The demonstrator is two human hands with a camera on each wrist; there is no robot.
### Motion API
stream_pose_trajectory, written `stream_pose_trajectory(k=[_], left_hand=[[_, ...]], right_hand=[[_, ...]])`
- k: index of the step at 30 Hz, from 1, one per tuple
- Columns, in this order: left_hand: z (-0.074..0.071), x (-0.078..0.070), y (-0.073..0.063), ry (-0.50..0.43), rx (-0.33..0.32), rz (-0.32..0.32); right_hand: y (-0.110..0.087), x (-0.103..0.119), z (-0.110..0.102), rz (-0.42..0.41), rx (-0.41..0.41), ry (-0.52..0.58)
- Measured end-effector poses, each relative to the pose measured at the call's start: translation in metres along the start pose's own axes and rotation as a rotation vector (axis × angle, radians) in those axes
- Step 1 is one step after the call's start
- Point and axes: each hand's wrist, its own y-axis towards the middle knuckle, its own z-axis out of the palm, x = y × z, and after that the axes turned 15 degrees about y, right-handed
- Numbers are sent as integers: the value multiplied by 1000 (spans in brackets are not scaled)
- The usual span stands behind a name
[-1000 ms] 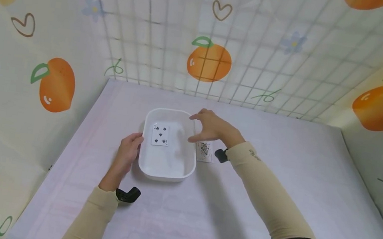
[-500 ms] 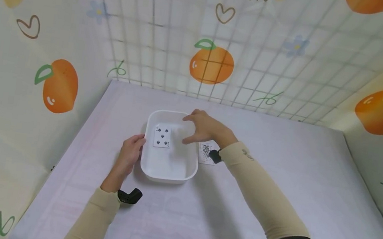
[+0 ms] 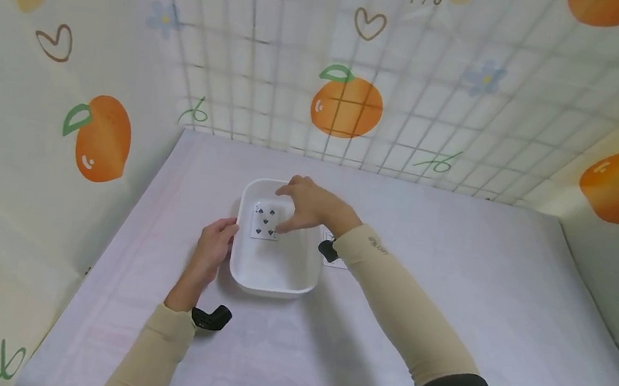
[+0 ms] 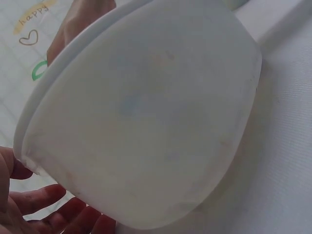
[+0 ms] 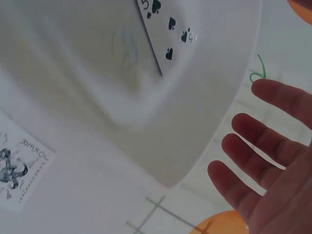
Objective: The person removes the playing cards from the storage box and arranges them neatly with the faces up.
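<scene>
A white plastic tub (image 3: pixel 272 285) stands on the table, a five of spades (image 3: pixel 263 223) lying face up in it. My left hand (image 3: pixel 211 244) grips its left side; the left wrist view shows the thumb at the rim and the fingers (image 4: pixel 40 197) against the outer wall. Over the tub's far right part hovers my right hand (image 3: pixel 313 206), thumb and fingers spread, holding nothing. Its thumb tip appears close to the five in the head view; whether they touch I cannot tell. Right of the tub a joker card (image 5: pixel 17 165) lies face up, mostly hidden by my right wrist in the head view.
A pale cloth covers the table (image 3: pixel 452 270). Behind it and at both sides hang printed curtains with oranges (image 3: pixel 347 106), hearts and a grid. Black wrist cameras (image 3: pixel 212 317) sit on both wrists.
My right hand has moved left, farther over the tub, toward the five of spades. My left hand keeps its hold on the tub. The head view has shifted slightly.
</scene>
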Motion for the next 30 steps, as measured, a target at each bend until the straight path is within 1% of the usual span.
stream_pose_trajectory(k=[6, 11, 18, 21, 25, 30], left_hand=[[-1, 2, 2, 3, -1, 7], [-2, 2, 4, 5, 0, 16], [-2, 2, 5, 7, -5, 23], [-2, 2, 6, 7, -7, 22], [-3, 3, 7, 6, -6, 14], [-6, 2, 6, 0, -11, 26]], right_hand=[[11, 5, 8, -31, 17, -31], [17, 6, 13, -33, 22, -37], [26, 7, 23, -49, 27, -74], [30, 7, 27, -44, 35, -59], [36, 7, 32, -15, 44, -31], [42, 7, 37, 3, 52, -34]])
